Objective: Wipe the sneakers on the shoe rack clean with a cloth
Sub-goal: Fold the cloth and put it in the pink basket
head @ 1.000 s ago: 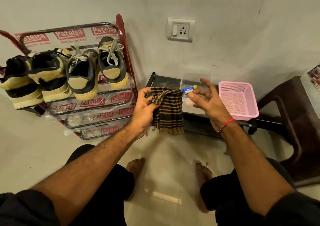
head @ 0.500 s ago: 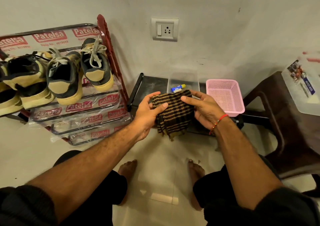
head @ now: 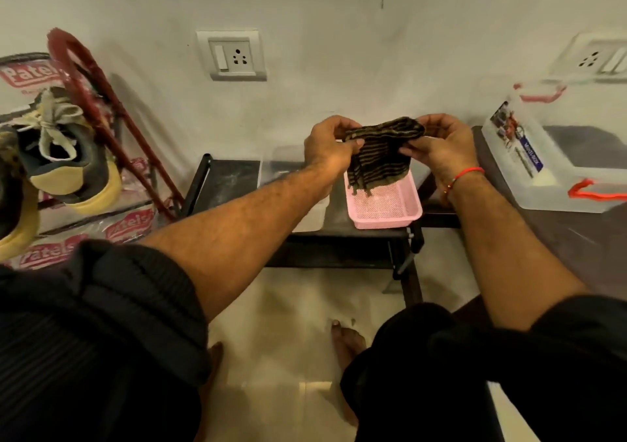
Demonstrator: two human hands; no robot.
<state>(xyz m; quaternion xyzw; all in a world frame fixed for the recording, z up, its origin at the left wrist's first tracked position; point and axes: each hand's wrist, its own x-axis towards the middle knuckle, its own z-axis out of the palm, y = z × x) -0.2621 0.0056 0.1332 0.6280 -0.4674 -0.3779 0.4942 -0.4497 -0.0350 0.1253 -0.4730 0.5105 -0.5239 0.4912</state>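
Both the left hand [head: 327,146] and the right hand [head: 441,144] have a pinching grip on the striped cloth [head: 381,151], which hangs over the pink basket [head: 386,211] on the low table [head: 230,177], well apart from the sneakers [head: 64,156] on the shoe rack [head: 112,116].

Two hands: left hand [head: 327,146], right hand [head: 441,146]. One cloth [head: 381,151]. One pink basket [head: 386,209]. Two wall sockets [head: 231,55] [head: 599,58]. One clear plastic box [head: 556,170].
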